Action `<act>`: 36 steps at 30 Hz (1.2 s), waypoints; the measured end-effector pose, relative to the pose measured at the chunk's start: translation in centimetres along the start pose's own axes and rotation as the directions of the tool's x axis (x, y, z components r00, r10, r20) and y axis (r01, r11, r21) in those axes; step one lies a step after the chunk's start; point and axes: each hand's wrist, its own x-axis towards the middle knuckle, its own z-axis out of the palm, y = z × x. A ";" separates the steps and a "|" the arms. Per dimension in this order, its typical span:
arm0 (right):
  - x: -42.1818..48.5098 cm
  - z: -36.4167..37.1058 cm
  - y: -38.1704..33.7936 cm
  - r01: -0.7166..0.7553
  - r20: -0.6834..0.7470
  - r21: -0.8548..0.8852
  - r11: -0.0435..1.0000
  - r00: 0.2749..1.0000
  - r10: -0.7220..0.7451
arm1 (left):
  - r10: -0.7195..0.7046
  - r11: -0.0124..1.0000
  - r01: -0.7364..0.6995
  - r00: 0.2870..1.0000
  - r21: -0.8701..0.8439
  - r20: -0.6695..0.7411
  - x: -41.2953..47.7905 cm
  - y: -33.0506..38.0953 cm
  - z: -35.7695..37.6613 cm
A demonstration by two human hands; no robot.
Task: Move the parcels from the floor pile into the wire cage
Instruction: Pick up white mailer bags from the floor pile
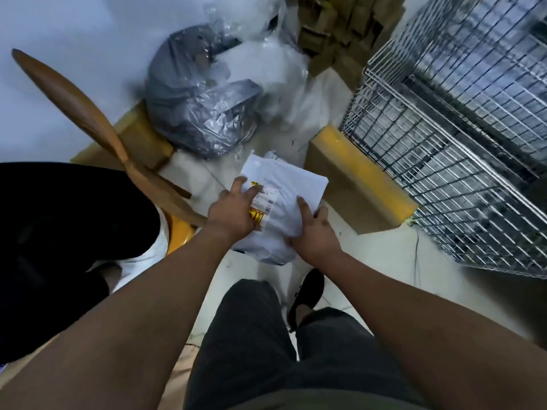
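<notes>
A white plastic mailer parcel with a yellow and white shipping label is held in front of me, above the floor. My left hand grips its left side over the label, fingers spread on top. My right hand clasps its lower right edge. The wire cage stands to the right, its mesh walls rising beside the parcel. A grey plastic-wrapped parcel lies on the floor beyond, with clear and white bags behind it.
A brown carton with yellow tape sits between the parcel and the cage. Another taped carton lies at left under a wooden chair back. Small cardboard boxes are stacked at the back. My legs and dark shoe are below.
</notes>
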 end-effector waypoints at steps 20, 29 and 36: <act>35.4 13.6 6.4 0.134 0.292 -0.074 0.988 0.950 -0.108 | -0.484 0.815 0.488 0.870 -0.311 0.098 26.2 -7.6 23.6; 52.2 24.3 12.4 0.296 0.431 -0.211 0.932 0.884 -0.183 | -0.659 0.605 0.624 0.741 -0.494 0.128 37.5 -10.6 40.4; 58.1 31.2 14.0 0.312 0.433 -0.286 0.906 0.886 -0.169 | -0.674 0.533 0.656 0.711 -0.534 0.201 42.1 -13.8 47.8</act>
